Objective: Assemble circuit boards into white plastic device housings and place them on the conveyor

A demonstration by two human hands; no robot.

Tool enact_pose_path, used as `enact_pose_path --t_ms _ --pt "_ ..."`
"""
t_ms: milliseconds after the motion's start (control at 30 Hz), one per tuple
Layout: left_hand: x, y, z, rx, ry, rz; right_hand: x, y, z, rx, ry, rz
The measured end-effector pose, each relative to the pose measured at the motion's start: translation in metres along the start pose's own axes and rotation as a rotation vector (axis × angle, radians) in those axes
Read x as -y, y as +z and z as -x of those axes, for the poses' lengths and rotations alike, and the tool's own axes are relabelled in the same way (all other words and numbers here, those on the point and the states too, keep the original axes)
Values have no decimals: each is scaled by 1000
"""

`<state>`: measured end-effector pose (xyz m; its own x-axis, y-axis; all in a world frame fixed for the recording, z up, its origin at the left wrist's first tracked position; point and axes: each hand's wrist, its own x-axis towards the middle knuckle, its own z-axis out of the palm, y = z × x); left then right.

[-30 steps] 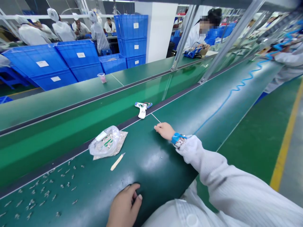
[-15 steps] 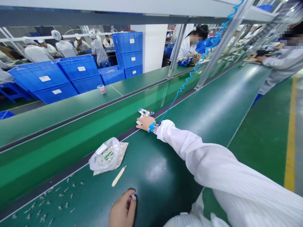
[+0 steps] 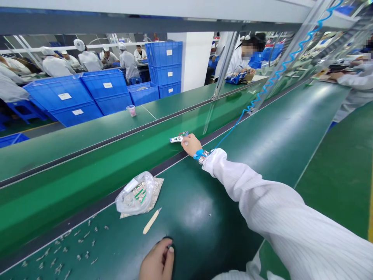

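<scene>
Fingers (image 3: 170,249) of the left hand (image 3: 155,260) curl together at the near edge of the view, above the green desk (image 3: 198,225), and I cannot tell if they hold anything. Near this hand, many small metal parts (image 3: 78,249) lie loose on the desk. A little farther is a clear plastic bag (image 3: 138,196) with more such parts inside, and just beside it lies a flat wooden stick (image 3: 151,221).

The right arm reaches far forward in a white ribbed sleeve (image 3: 262,194), with a blue wrist strap (image 3: 199,154) and a thin blue cord (image 3: 233,130) going up to the rack. Its right hand (image 3: 192,145) has the fingers close together, touching the end of a small white plastic device (image 3: 175,139). I cannot tell if they are clamped on it. This device lies on the bright green strip just past a dark rail (image 3: 163,167). It seems light and stiff, perhaps fragile at its small coloured parts, so the white body looks the better place to take hold.

Farther away stand a plastic cup (image 3: 131,111), blue crates (image 3: 106,91), and co-workers in white coats (image 3: 128,64).
</scene>
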<state>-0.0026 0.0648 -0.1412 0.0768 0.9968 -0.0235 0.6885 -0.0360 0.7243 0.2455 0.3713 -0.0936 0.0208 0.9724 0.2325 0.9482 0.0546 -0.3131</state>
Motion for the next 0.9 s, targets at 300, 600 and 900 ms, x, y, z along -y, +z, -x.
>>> enact_pose_path --t_ms 300,600,900 --pt "-1 0 -1 -16 23 -10 -7 3 -30 -37 -30 -61" --pt "-7 -10 -6 41 18 -18 -53 -11 113 75 3 -130" --pt "-19 -25 -15 154 -63 -68 -43 -52 219 273 -51 -243"
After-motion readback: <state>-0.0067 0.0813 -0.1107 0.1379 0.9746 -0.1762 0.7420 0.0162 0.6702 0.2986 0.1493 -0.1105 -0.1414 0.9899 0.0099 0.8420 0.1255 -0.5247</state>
